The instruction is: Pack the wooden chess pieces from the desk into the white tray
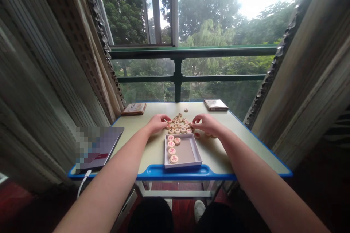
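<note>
Round wooden Chinese chess pieces (177, 130) lie in a roughly triangular cluster on the desk, wide toward me and narrowing away. At the cluster's left edge, my left hand (158, 123) is closed, thumb and fingertips on a piece (168, 126). Opposite it, my right hand (205, 123) pinches at the right edge, its fingertips partly covering a piece (192, 127). Just in front of the cluster sits a shallow white box (188, 151). Inside, pieces with red characters (171, 151) line its left side, with one more beside them.
One piece (186, 110) lies apart at the back; another (197, 135) and more sit under my right wrist. Flat boxes stand at the back left (133, 109) and back right (216, 105). A laptop-like device (102, 151) with a white cable is on the left. The desk (246, 153) has a blue edge.
</note>
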`<move>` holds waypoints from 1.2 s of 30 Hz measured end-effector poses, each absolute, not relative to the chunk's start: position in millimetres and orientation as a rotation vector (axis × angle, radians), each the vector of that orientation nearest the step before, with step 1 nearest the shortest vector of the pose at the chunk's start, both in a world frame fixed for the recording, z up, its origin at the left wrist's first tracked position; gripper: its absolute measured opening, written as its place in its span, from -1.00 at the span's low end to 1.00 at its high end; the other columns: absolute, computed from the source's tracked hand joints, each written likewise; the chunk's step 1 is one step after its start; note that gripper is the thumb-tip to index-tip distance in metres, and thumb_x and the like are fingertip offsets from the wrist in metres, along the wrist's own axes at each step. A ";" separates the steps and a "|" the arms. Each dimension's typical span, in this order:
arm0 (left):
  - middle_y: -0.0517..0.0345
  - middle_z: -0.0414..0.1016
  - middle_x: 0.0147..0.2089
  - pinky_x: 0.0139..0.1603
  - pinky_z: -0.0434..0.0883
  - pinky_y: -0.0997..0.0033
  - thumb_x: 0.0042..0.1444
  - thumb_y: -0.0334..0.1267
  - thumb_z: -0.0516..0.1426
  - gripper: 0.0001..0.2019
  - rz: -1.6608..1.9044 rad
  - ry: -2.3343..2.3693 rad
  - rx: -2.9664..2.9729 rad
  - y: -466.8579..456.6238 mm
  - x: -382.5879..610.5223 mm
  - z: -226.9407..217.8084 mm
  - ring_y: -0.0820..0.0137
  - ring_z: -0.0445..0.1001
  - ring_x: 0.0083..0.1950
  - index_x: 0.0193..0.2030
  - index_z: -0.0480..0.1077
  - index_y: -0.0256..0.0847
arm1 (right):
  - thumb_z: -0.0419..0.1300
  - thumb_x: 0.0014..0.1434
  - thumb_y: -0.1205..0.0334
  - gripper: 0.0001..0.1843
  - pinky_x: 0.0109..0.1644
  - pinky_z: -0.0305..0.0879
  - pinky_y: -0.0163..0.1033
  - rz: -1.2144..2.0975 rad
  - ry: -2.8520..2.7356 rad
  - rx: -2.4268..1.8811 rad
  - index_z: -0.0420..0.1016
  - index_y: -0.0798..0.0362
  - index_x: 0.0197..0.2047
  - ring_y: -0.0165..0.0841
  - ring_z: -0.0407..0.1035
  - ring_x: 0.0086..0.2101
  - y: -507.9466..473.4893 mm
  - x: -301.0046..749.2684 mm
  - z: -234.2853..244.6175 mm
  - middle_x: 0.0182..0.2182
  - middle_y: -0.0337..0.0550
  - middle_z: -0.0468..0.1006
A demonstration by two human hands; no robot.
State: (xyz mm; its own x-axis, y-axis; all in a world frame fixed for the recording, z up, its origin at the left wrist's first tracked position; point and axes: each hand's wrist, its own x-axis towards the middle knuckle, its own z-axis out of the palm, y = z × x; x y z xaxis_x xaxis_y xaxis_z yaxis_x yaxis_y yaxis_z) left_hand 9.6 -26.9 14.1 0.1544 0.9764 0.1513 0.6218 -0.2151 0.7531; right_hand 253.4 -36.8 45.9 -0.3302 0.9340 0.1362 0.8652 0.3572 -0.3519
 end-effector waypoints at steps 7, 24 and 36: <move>0.09 0.45 -0.42 -0.31 0.37 0.45 -0.22 -0.43 0.10 -0.68 0.859 1.491 1.948 -30.9 12.1 16.8 0.39 0.39 -0.34 -0.24 0.49 -0.32 | 0.14 0.02 0.07 -0.71 -0.43 0.08 -0.35 0.191 -2.209 -1.845 0.54 0.04 -0.25 -0.34 0.36 -0.34 -29.4 261.6 42.8 -0.27 -0.09 0.54; 0.04 0.42 -0.14 -0.14 0.36 0.40 -0.25 -0.35 0.14 -0.75 0.798 1.510 2.071 -24.8 5.3 11.5 0.35 0.36 -0.22 -0.35 0.53 -0.24 | 0.17 0.01 0.15 -0.65 -0.31 0.19 -0.35 0.281 -2.227 -1.777 0.51 0.06 -0.12 -0.34 0.37 -0.31 -27.6 263.2 41.6 -0.23 -0.08 0.51; 0.07 0.37 -0.20 -0.21 0.36 0.39 -0.31 -0.16 0.25 -0.73 0.787 1.513 2.046 -25.2 1.9 14.7 0.37 0.34 -0.26 -0.41 0.48 -0.25 | 0.18 -0.02 0.33 -0.76 -0.08 0.23 -0.31 0.471 -2.468 -1.362 0.60 -0.05 -0.26 -0.30 0.32 -0.17 -44.0 247.2 47.1 -0.21 -0.10 0.43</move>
